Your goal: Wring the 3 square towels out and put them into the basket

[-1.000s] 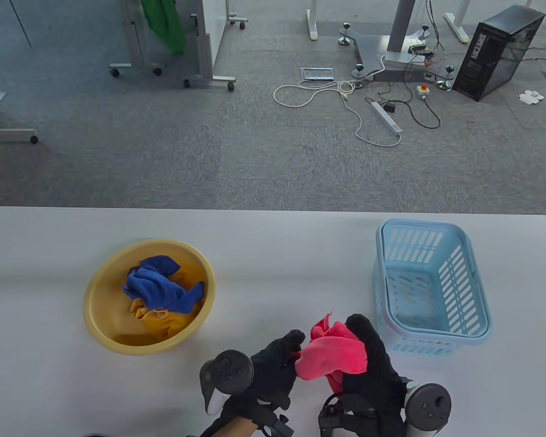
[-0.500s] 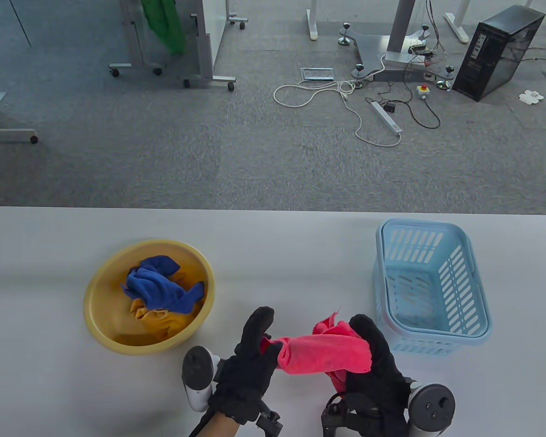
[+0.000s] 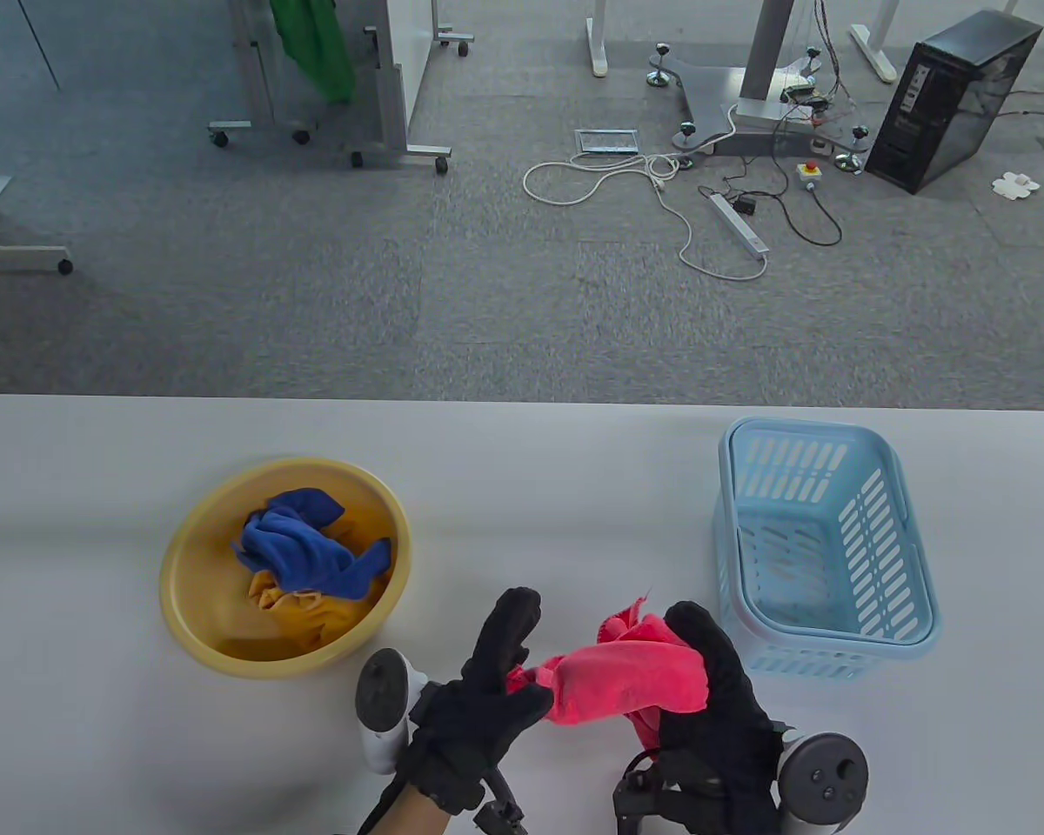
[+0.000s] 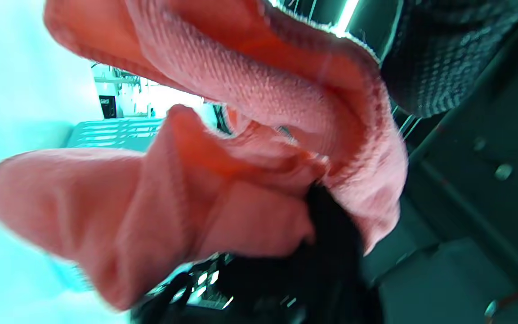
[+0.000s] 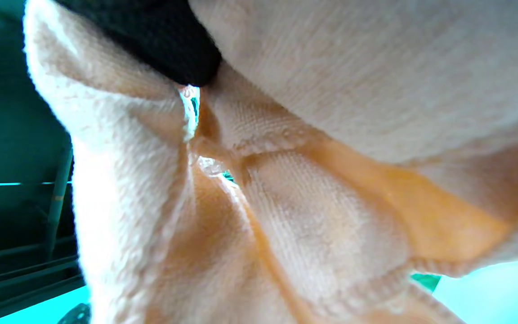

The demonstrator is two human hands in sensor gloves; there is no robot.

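A bunched pink towel (image 3: pixel 631 678) is held above the table's front edge between both hands. My left hand (image 3: pixel 500 678) grips its left end, and my right hand (image 3: pixel 705 678) grips its right end. The same pink towel (image 4: pixel 223 180) fills the left wrist view, and the towel (image 5: pixel 313 180) also blocks most of the right wrist view, with a black gloved fingertip (image 5: pixel 169 45) pressed into it. A blue towel (image 3: pixel 309 544) lies on top of a yellow towel (image 3: pixel 313 613) in the yellow basin (image 3: pixel 191 600) at left. The light blue basket (image 3: pixel 822 539) stands at right, holding no towel.
Bare white table (image 3: pixel 522 487) lies between the basin and the basket. Beyond the table's far edge is grey carpet with cables (image 3: pixel 661 191), a desk base and a black computer case (image 3: pixel 953 96).
My left hand turned over and slid left along the towel, stretching it sideways into a roll, then closed round its left end. My right hand stayed in place.
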